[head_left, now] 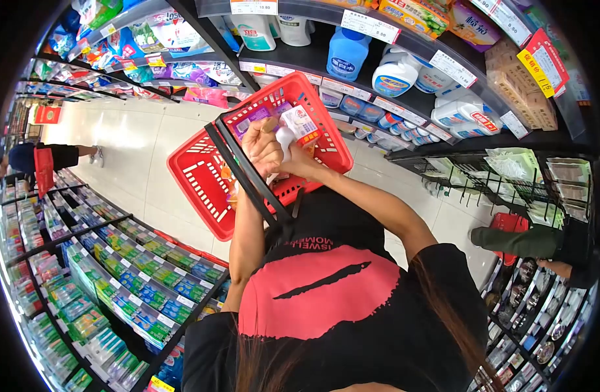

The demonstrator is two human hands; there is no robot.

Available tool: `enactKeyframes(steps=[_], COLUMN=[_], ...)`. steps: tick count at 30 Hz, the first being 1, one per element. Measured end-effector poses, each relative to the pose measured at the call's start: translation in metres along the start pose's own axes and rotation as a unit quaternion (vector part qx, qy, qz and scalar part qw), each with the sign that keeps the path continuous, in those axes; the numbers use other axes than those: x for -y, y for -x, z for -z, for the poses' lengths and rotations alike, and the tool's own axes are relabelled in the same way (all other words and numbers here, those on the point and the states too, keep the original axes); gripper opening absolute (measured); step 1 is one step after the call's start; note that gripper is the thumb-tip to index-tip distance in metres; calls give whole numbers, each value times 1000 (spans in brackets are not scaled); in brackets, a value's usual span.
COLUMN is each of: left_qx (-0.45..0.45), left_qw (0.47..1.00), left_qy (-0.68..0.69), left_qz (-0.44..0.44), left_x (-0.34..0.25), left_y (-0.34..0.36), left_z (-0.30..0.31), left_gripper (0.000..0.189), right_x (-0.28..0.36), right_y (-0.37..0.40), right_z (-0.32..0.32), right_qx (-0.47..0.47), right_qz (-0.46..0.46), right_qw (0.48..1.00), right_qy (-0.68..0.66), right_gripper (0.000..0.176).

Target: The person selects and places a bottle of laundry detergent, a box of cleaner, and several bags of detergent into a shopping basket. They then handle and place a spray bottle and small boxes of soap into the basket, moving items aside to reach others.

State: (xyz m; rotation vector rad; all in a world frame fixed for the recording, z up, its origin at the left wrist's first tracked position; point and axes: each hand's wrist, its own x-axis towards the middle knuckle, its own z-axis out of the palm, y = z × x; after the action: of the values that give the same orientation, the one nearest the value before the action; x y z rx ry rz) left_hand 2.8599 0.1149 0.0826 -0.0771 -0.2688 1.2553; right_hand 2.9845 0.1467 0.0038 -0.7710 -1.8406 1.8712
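My left hand point(263, 149) is over the red shopping basket point(341, 151), its fingers curled; whether anything is inside them I cannot make out. The basket's black handles point(242, 155) cross over my left wrist and forearm. My right hand point(301, 163) reaches into the basket, its fingers around a smooth white item point(285, 138) partly hidden by my left hand. Just beyond it is a white box with purple and orange print point(302, 123). A purple package point(254, 119) lies farther back in the basket.
Shelves ahead hold a blue bottle point(348, 55), white detergent bottles point(396, 73) and brown paper-like packs point(519, 85). Racks of toothbrush-like packs point(133, 287) stand at left. One person point(48, 159) is in the left aisle, another point(529, 242) at right, each beside a red basket.
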Motion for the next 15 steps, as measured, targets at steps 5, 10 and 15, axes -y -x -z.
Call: enactKeyframes(steps=[5,10,15], left_qx=[10,14,5], left_qw=[1000,1000,1000], left_qy=[-10,-9,-1], left_qz=[-6,-12,-26], left_x=[-3,-2,-3], left_y=[1,5,12], left_z=[3,0,-5], left_gripper=[24,24,23], right_x=[-29,6,79], right_y=[-11,-21,-7], right_z=[-5,5,59], right_qx=[1,-47,-155], right_qz=[-111,1,62], right_qw=[962,998,983], right_qy=[-249,-38,74], right_gripper=[71,56,54])
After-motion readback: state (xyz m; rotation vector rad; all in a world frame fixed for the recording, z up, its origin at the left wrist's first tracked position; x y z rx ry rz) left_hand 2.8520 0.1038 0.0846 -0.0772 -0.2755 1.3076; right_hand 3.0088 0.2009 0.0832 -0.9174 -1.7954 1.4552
